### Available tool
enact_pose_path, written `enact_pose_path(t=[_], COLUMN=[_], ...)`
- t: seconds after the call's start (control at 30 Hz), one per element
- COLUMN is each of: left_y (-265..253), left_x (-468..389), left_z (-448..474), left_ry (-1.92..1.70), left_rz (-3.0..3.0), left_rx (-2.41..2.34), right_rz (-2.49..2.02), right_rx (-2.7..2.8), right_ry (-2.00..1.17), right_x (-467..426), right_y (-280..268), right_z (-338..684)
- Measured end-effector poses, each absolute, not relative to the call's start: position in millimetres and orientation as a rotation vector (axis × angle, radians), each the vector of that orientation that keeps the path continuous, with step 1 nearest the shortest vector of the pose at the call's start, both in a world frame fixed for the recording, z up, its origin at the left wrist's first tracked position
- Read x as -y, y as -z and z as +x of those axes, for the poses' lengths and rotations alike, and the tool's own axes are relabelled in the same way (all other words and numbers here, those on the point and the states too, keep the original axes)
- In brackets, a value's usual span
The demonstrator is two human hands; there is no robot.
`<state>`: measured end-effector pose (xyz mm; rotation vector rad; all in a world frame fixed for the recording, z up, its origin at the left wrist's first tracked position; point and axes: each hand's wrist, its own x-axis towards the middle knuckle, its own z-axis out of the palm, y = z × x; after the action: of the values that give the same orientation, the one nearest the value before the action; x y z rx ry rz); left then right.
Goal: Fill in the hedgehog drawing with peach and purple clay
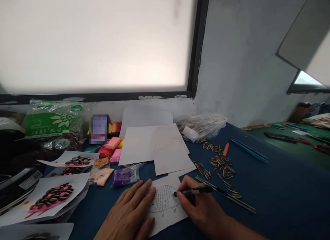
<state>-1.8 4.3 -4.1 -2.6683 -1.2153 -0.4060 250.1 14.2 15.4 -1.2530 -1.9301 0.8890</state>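
My right hand (197, 202) grips a black pen (194, 191), its tip touching a sheet of drawing paper (171, 228). On that sheet is a line drawing (165, 198) of a rounded body with short legs, filled with rows of small curved marks. My left hand (134, 205) lies flat with fingers stretched out, over the sheet's left side, and hides part of it. Metal tweezers (232, 197) rest on the blue table just right of my right hand. Striped sunflower seeds (223, 166) are scattered beyond them.
Blank white sheets (152, 143) lie behind the drawing. Packets of coloured clay (122, 177) and a green seed bag (48, 119) are at the left, near printed pictures (54, 195) of seed-covered crafts. A clear plastic bag (206, 124), an orange stick (226, 149) and blue tweezers (250, 150) lie at the back right.
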Motion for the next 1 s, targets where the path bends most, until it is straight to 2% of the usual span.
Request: enact_pose_path(t=[0.43, 0.77, 0.9, 1.0], left_y=[-3.6, -0.2, 2.2, -1.1], left_x=[-2.3, -3.9, -6.7, -5.3], left_z=[0.0, -0.8, -0.4, 0.4], left_ry=[0.439, 0.458, 0.550, 0.439], left_rz=[-2.689, -2.675, -2.631, -2.666], left_rx=[1.245, 1.223, 1.073, 1.203], right_rz=[-1.260, -1.297, -1.294, -1.295], right_rx=[1.894, 1.874, 1.889, 1.911], right_ry=[-0.935, -0.853, -0.850, -0.824], right_x=[-12.7, -17.1, -16.5, -16.0], right_y=[-17.4, -20.5, -20.5, -19.3], right_z=[249.7, 248.9, 249.1, 249.3])
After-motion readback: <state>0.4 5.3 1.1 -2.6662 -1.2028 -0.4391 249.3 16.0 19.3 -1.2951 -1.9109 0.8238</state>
